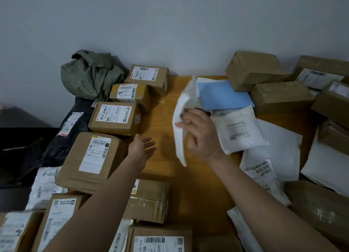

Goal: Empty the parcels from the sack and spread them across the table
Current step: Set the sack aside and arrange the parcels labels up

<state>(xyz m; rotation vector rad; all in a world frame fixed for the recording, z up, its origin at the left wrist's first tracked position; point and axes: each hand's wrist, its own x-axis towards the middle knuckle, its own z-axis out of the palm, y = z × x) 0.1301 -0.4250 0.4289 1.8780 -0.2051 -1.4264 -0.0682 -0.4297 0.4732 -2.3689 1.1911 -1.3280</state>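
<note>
Here we see the right hand (201, 133) pinching a flat white mailer (182, 123) by its edge above the wooden table (190, 185); the mailer hangs on edge, blurred, its long axis running from the far end down toward us. The left hand (143, 149) hovers with fingers spread, holding nothing, just left of the mailer and nearer the bare strip of table below it. We judge that strip the likely landing spot. Brown boxes (115, 118) line the left, soft packets (238, 130) crowd the right, and the crumpled green sack (90, 76) rests against the grey wall.
</note>
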